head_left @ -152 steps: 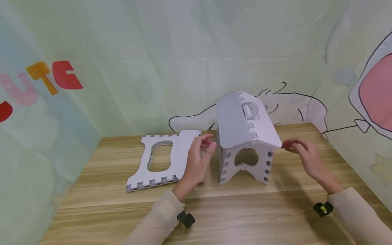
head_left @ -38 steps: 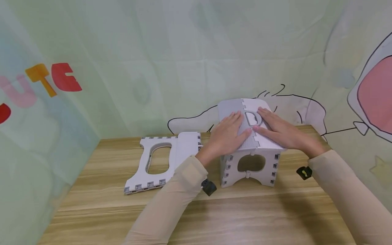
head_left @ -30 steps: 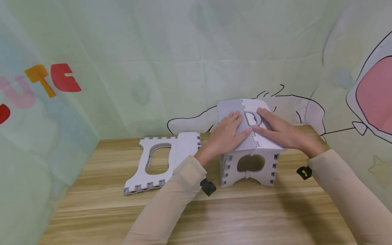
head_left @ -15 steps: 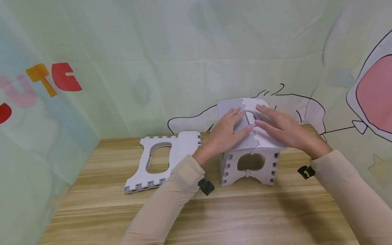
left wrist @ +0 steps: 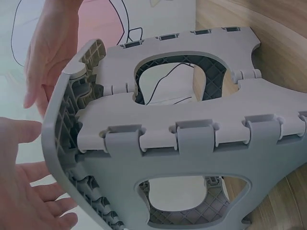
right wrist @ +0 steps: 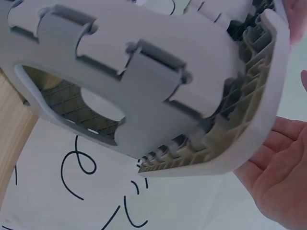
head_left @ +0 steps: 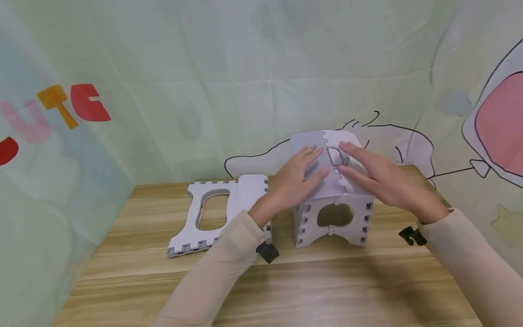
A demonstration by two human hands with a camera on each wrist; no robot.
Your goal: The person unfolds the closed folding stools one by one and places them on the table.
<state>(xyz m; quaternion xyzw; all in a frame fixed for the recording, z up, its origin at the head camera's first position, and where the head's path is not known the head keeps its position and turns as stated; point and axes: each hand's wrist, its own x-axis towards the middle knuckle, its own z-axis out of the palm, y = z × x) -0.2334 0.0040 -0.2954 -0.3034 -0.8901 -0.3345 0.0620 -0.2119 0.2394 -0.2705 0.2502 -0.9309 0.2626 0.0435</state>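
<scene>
On the wooden table [head_left: 327, 281], as the head camera shows it, we find an unfolded grey-and-white folding stool [head_left: 333, 204] standing upright on its legs near the far edge. Our left hand [head_left: 300, 175] and right hand [head_left: 373, 175] lie over its seat with fingers straight, one on each half, flanking the recessed handle [head_left: 336, 156] at the centre hinge; we judge this placement suits pressing the seat flat. Neither hand grips anything. A second stool [head_left: 218, 213], folded flat, lies just beside to the left, apart from both hands.

From the left wrist camera, we look at the stool [left wrist: 192, 143] from its side: hinged leg panels, ribbed underside. The left hand [left wrist: 29, 191] is spread, palm toward the seat edge, with the right hand [left wrist: 50, 52] beyond it.

From the right wrist camera, the seat's rim and ribbing [right wrist: 240, 110] fill the frame; the right hand [right wrist: 278, 177] shows an open palm beside the rim. Whether it touches there, we cannot tell.
</scene>
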